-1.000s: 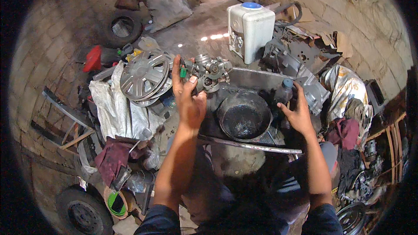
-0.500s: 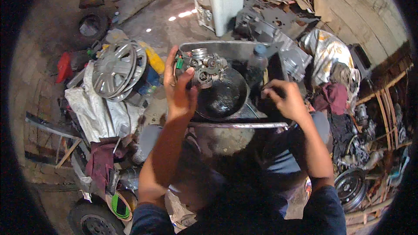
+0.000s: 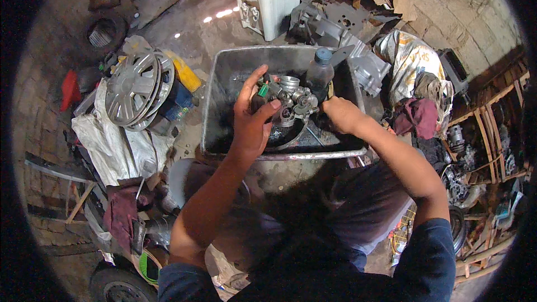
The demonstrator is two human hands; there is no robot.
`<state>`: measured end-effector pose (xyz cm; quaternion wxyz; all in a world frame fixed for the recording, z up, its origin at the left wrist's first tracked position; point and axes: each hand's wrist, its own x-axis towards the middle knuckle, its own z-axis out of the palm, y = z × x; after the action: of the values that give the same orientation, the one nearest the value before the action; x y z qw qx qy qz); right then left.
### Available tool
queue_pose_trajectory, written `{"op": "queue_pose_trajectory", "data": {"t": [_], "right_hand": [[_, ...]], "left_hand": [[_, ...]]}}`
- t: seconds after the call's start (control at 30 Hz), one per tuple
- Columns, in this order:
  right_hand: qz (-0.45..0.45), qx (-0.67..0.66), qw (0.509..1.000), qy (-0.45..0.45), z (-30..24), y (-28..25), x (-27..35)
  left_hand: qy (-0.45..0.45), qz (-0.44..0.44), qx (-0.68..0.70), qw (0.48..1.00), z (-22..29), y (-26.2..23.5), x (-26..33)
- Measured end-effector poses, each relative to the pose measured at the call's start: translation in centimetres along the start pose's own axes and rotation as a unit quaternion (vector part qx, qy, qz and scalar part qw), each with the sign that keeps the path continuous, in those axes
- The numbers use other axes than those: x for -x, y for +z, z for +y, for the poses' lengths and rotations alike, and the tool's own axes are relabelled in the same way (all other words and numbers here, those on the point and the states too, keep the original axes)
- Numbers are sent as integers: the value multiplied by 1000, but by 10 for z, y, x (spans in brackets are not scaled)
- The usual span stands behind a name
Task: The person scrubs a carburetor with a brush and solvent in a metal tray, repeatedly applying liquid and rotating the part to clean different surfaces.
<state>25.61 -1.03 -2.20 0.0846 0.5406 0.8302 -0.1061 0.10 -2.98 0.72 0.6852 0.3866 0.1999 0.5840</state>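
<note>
My left hand (image 3: 251,113) holds a metal carburetor (image 3: 292,98) with a green plug on it, thumb on its near side and fingers raised along its left. The carburetor is over a dark round bowl (image 3: 282,144) inside a grey rectangular tub (image 3: 215,117). At the tub's right side my right hand (image 3: 342,113) is closed around a thin tan handle (image 3: 330,88); what is at its other end is hidden. Just behind that hand stands a dark plastic bottle (image 3: 320,74) with a blue cap.
Silver wheel covers (image 3: 134,89) lie on the left beside a yellow container (image 3: 184,72). A white jug (image 3: 268,3) stands beyond the tub. Metal castings (image 3: 366,67), a white sack (image 3: 411,56) and a maroon cloth (image 3: 417,117) sit to the right. A tyre (image 3: 120,285) is at lower left.
The carburetor has come lower into the tub with my left hand and moved right. My right hand has moved in beside it and closed on the tan handle. The view has shifted.
</note>
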Motion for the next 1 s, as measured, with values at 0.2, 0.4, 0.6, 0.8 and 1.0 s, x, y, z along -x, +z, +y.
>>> {"op": "queue_pose_trajectory", "data": {"t": [0.2, 0.4, 0.6, 0.8, 1.0], "right_hand": [[17, 116, 985, -130, -2, 15, 4], [15, 158, 971, -176, -5, 19, 5], [12, 180, 962, -206, -6, 31, -1], [81, 146, 958, -232, 12, 82, -15], [60, 50, 964, -256, 6, 42, 2]], "left_hand": [[63, -34, -114, 991, -7, -5, -2], [4, -20, -24, 999, -11, 3, -1], [7, -39, -21, 999, -12, 8, 0], [28, -84, -12, 996, -19, 5, -4], [74, -123, 14, 990, -22, 0, -4]]}}
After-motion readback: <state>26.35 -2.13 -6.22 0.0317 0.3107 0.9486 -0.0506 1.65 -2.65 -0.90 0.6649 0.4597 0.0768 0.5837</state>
